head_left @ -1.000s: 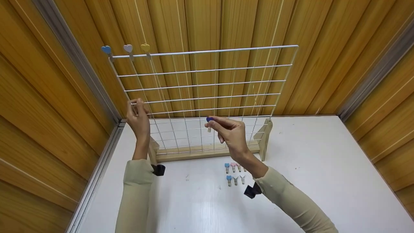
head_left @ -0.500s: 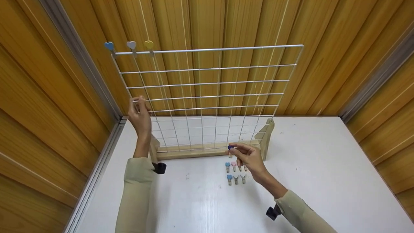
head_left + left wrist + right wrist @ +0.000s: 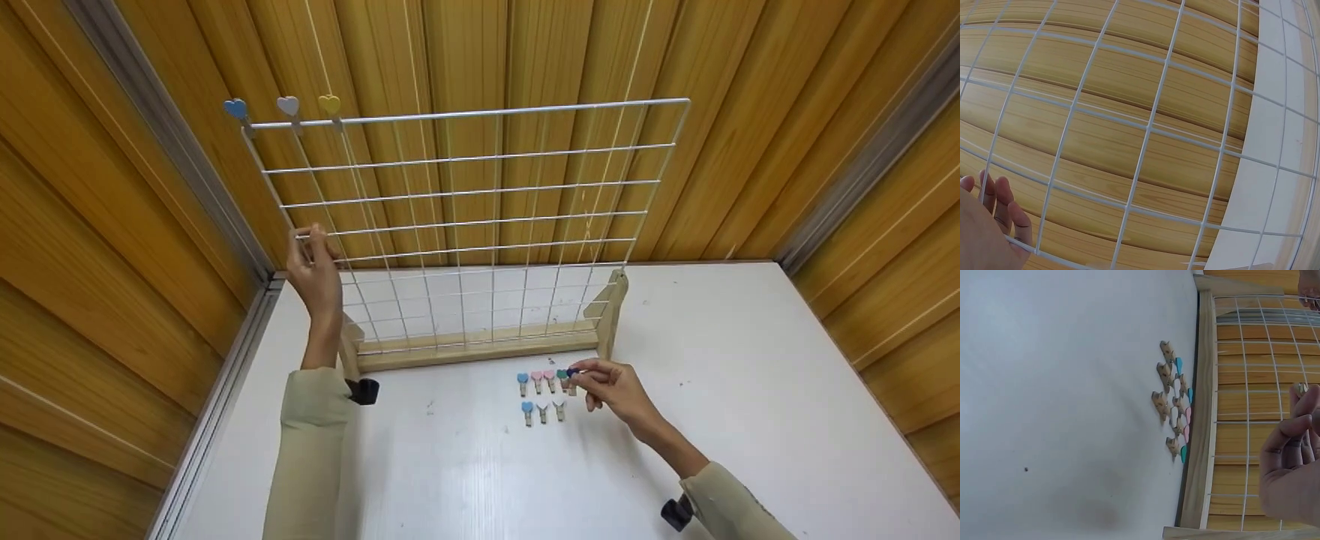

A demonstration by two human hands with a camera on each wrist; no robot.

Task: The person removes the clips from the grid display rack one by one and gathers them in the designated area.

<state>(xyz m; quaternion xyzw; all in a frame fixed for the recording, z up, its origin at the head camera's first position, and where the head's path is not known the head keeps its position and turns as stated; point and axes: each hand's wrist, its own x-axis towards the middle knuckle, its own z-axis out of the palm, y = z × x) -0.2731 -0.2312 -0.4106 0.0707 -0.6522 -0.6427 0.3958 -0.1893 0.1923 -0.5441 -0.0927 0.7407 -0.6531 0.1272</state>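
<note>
My left hand (image 3: pixel 315 281) grips the left edge of a white wire grid (image 3: pixel 495 156), which stands upright in a wooden base (image 3: pixel 480 355). In the left wrist view, the fingers (image 3: pixel 1004 194) curl round the wires. My right hand (image 3: pixel 621 394) pinches a small clothespin with a dark blue heart (image 3: pixel 573 372), low over the table by the laid-out pegs. The right wrist view shows only a bit of this clothespin (image 3: pixel 1301 388) past the fingers. Beside it lies a green heart clothespin (image 3: pixel 562 374), with pink ones (image 3: pixel 550 376) to its left.
Blue heart clothespins (image 3: pixel 523 380) and white-topped ones (image 3: pixel 559 409) lie in the two rows on the white table (image 3: pixel 450 465). Along the grid's top wire sit blue (image 3: pixel 235 109), white (image 3: pixel 288 106) and yellow (image 3: pixel 329 104) heart clothespins. Wood-look panels (image 3: pixel 885 187) enclose the table.
My right hand has moved down and to the right from in front of the grid to the pegs on the table, carrying the dark blue heart clothespin. My left hand keeps its grip.
</note>
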